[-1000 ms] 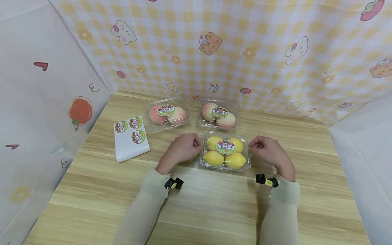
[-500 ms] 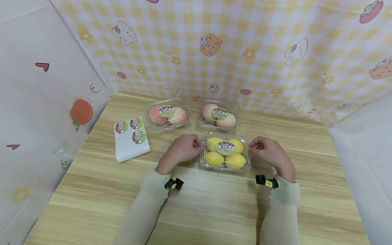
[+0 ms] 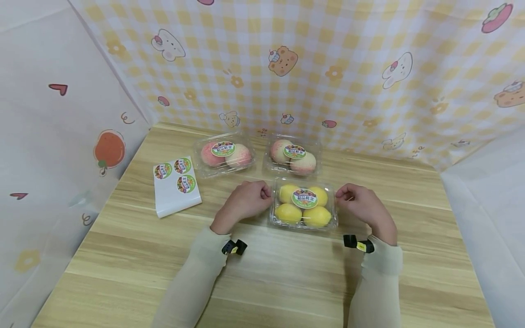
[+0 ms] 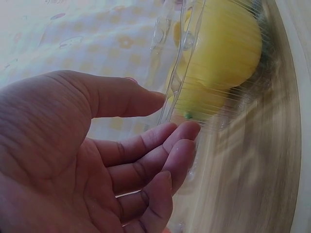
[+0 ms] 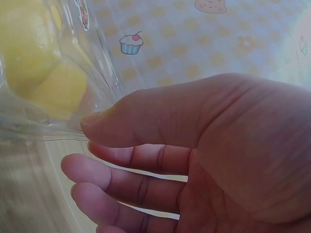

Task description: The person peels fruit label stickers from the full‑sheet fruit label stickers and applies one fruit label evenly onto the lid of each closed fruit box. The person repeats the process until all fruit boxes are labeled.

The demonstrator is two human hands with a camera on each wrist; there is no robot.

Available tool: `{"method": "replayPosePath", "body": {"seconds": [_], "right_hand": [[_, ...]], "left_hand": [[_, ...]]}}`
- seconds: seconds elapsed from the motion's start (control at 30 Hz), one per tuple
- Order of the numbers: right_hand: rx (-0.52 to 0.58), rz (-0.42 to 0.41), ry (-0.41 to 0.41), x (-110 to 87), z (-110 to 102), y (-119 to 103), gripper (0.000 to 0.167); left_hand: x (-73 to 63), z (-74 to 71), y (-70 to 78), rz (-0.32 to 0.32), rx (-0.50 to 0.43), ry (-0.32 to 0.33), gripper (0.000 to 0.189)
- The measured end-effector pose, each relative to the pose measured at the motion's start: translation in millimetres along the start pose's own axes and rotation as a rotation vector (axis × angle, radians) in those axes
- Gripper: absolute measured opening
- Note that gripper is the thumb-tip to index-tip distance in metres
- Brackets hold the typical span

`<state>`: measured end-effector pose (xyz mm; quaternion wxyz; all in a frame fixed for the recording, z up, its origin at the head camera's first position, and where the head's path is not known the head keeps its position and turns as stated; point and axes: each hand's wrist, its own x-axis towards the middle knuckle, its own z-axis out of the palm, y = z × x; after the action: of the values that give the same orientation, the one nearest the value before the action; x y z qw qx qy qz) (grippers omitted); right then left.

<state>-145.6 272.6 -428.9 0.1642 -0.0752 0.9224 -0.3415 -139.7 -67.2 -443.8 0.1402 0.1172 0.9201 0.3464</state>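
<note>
A clear plastic box [image 3: 283, 222] with several yellow lemons [image 3: 317, 216] sits on the wooden table, a round fruit label [image 3: 305, 198] on its lid. At its left side, my left hand [image 3: 249, 199] pinches the rim between thumb and index finger; the left wrist view shows the thumb [image 4: 131, 99] against the plastic edge. My right hand [image 3: 362, 203] pinches the opposite side of the rim, with its thumb [image 5: 141, 119] on the edge and the other fingers loosely bent below in the right wrist view.
Behind stand two clear boxes of peaches [image 3: 213, 154], [image 3: 303, 163], each labelled. A white sticker sheet [image 3: 178, 200] with three round labels lies at the left. A yellow checked cloth [image 3: 320, 50] hangs along the table's back edge, and a white one [image 3: 45, 150] at the left.
</note>
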Motion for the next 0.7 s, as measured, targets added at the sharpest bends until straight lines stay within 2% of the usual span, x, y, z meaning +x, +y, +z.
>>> {"method": "replayPosePath", "body": {"seconds": [0.7], "right_hand": [[0.004,0.034,0.012,-4.5,-7.1,10.3,0.025]], "left_hand": [[3.5,11.9,8.4,0.036,0.027,0.015,0.015]]}}
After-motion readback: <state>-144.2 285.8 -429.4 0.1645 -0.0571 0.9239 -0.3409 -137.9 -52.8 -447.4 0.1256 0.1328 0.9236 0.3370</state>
